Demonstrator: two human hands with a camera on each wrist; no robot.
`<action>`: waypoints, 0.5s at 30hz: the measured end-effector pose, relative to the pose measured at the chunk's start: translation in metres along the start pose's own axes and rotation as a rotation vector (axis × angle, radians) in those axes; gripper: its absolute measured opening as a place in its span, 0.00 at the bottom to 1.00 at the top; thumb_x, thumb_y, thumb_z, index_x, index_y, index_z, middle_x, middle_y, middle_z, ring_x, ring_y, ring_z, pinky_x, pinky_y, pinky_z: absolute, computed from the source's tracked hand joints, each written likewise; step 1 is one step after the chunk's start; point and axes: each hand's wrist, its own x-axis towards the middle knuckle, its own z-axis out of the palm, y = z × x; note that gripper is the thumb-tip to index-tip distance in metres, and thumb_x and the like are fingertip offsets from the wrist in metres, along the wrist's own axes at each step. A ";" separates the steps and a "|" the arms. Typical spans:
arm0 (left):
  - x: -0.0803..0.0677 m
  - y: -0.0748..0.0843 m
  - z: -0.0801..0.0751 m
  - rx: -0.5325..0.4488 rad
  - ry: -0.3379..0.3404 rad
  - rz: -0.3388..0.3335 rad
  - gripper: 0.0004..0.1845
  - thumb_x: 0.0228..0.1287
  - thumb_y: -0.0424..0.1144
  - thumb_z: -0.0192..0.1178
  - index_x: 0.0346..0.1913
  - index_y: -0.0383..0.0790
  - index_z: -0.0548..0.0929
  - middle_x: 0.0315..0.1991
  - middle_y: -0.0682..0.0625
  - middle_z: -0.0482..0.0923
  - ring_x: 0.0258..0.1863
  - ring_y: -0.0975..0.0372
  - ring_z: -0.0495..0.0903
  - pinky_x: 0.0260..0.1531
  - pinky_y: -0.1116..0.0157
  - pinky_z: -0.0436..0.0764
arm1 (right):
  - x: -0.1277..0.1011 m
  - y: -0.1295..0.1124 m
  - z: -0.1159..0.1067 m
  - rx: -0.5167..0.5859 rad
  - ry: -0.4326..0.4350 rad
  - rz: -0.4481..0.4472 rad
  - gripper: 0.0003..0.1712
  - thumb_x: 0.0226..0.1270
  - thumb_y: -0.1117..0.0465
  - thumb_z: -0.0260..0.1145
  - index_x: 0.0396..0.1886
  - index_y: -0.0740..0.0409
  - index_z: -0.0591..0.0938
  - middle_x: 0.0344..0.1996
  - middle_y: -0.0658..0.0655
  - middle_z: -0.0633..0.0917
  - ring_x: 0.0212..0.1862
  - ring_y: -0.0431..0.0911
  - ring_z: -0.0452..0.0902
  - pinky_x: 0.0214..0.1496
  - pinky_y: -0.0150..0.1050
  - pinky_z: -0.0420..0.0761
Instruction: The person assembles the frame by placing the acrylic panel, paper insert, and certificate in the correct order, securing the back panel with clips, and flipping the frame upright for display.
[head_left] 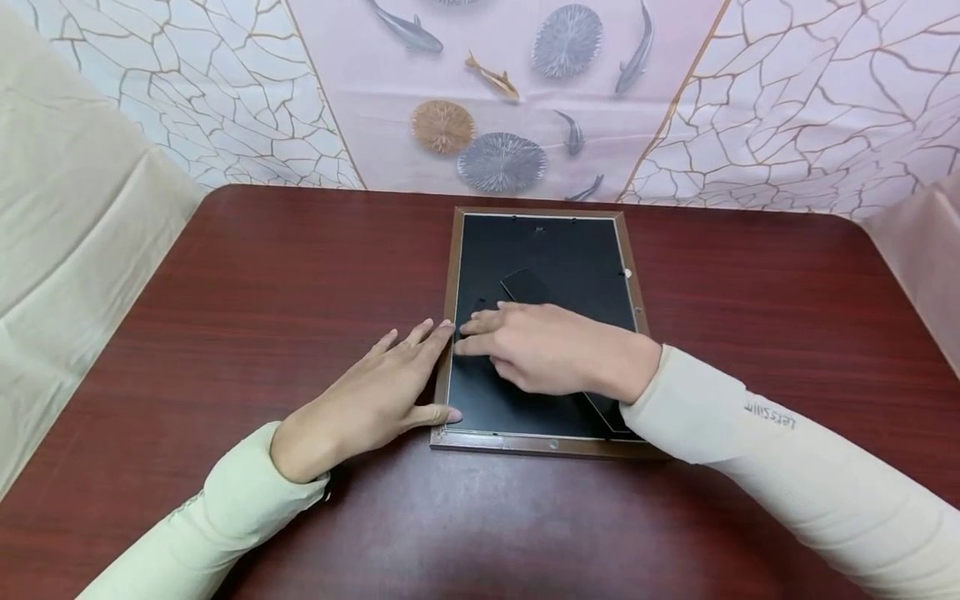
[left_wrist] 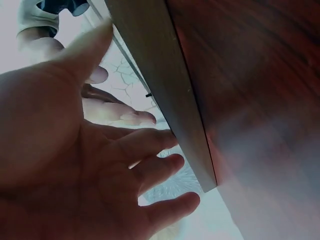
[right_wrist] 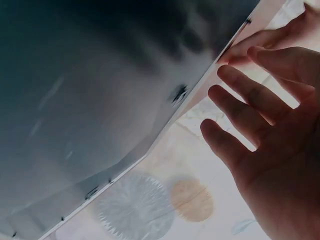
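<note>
A picture frame (head_left: 455, 250) with a brown border lies back side up on the table, its black backing board (head_left: 487, 250) showing. A black stand leg (head_left: 527, 286) runs diagonally across the board, partly hidden under the right hand and sleeve. My left hand (head_left: 367, 408) rests against the frame's left border, fingers spread and thumb over the lower left corner. Over the board is my right hand (head_left: 540, 346), its loosely extended fingertips right at the left inner edge. In the left wrist view, the fingers line up along the frame's side (left_wrist: 160, 65).
A dark red-brown wooden table (head_left: 300, 275) carries the frame. Behind its far edge hangs a cloth backdrop (head_left: 495, 83) printed with fish and round leaves. Pale cloth (head_left: 67, 233) hangs at the left side. Small dark tabs (right_wrist: 179, 94) dot the backing's edge.
</note>
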 end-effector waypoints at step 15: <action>0.003 0.005 0.001 0.084 0.047 -0.007 0.53 0.64 0.56 0.73 0.81 0.31 0.59 0.81 0.38 0.62 0.83 0.47 0.58 0.80 0.38 0.56 | 0.001 -0.017 0.014 -0.122 0.005 -0.024 0.29 0.74 0.64 0.65 0.74 0.51 0.78 0.74 0.61 0.76 0.76 0.51 0.72 0.80 0.54 0.68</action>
